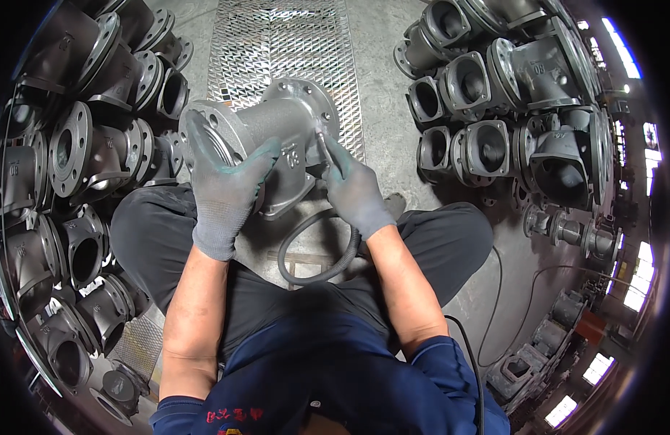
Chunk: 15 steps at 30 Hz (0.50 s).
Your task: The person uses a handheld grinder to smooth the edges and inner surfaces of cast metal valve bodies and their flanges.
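Note:
A grey cast-metal valve body [266,130] with round bolt-hole flanges lies tilted in front of me, between my knees. My left hand [230,177], in a grey-green glove, grips its near-left flange, thumb stretched over the casting and fingers at the rim. In my gloved right hand [353,188] is a slim hand tool [320,138], its metal tip touching or close to the casting by the far flange. The palm hides the rest of it. Below that hand loops a dark ribbed hose [288,250]; where it ends is hidden.
Similar valve castings [96,148] are stacked high on my left. Another stack [487,148] rises at the far right, with more castings [530,370] low on the right. A patterned metal plate [240,43] lies ahead. A thin black cable [494,312] trails over the floor.

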Tool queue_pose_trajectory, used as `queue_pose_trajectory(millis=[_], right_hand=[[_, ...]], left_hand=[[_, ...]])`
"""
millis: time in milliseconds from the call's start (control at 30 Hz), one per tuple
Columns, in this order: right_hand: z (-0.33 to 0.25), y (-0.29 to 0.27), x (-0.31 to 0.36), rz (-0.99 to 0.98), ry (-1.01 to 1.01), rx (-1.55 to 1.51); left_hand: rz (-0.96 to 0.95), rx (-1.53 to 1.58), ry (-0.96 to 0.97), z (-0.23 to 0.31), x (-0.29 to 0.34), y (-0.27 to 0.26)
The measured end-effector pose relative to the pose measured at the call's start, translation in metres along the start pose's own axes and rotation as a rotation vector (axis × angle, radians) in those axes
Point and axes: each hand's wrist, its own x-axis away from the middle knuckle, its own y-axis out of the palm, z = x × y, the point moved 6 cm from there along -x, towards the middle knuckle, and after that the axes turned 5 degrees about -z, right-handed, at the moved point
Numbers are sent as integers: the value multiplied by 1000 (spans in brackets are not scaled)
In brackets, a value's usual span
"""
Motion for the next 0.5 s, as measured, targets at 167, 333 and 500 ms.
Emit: queue_pose_trajectory(millis=[167, 333, 500], right_hand=[[-6, -5, -5, -59, 113, 18], [12, 0, -5, -22, 62, -63], [-1, -1, -2, 1, 28, -37]], left_hand=[[-27, 8, -34, 1, 1, 2], [-15, -66, 67, -5, -1, 5], [5, 33, -86, -1, -2, 0]])
